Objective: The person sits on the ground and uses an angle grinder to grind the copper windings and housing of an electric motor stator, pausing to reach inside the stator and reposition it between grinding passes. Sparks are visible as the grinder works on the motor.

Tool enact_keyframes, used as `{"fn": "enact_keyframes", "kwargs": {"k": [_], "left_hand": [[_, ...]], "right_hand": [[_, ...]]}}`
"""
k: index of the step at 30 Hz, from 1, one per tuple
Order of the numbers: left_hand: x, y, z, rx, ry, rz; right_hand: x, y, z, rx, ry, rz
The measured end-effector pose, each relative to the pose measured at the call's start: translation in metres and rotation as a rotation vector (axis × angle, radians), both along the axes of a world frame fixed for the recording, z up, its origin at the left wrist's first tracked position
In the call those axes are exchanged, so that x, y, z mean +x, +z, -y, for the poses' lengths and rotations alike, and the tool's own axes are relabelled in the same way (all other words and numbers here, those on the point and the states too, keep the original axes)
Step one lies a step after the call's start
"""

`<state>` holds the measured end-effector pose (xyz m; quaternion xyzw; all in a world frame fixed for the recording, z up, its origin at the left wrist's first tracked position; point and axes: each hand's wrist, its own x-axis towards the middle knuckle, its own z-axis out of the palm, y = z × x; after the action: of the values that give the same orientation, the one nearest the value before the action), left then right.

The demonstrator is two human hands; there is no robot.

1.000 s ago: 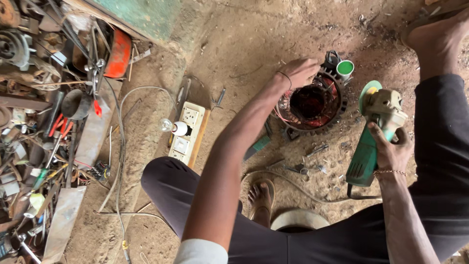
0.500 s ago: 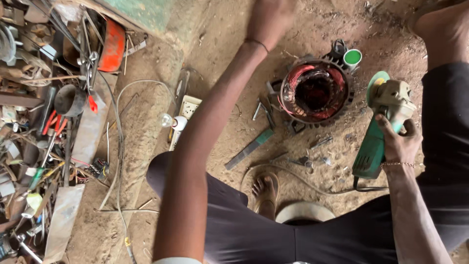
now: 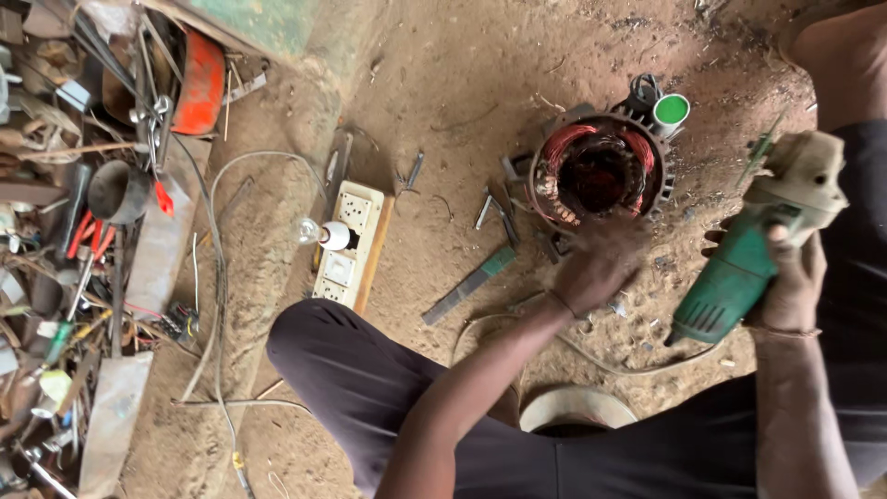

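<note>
Bare dirt floor (image 3: 480, 83) is seen throughout, with a heap of scrap tools (image 3: 65, 231) piled along its left edge. One switch board (image 3: 349, 245) with one bulb (image 3: 319, 234) lies beside a flat metal bar (image 3: 468, 285). One motor stator (image 3: 598, 174), its bore facing upward, stands just beyond the left hand (image 3: 596, 268), the nearer of the two; the hand is blurred, so its grip cannot be told. One green angle grinder (image 3: 753, 254), its long axis slanting up to the right, is gripped by the closed right hand (image 3: 793, 277).
</note>
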<state>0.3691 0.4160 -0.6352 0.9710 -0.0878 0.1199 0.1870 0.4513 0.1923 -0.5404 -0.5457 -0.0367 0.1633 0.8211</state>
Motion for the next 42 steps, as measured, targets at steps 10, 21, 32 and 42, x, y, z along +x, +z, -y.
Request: {"fn": "enact_keyframes", "kwargs": {"k": [10, 21, 32, 42], "left_hand": [[0.009, -0.028, -0.012, 0.416, -0.071, 0.122], [0.017, -0.022, 0.004, 0.293, 0.073, 0.194], [0.03, -0.018, 0.055, 0.16, 0.21, -0.059], [-0.01, 0.077, 0.088, -1.061, 0.32, -0.034]], "right_hand": [[-0.002, -0.054, 0.045, 0.312, 0.079, -0.236], [0.019, -0.079, 0.055, 0.45, 0.194, -0.299], [-0.031, -0.064, 0.067, 0.37, 0.186, -0.259], [-0.035, -0.015, 0.052, 0.162, 0.1, -0.051]]}}
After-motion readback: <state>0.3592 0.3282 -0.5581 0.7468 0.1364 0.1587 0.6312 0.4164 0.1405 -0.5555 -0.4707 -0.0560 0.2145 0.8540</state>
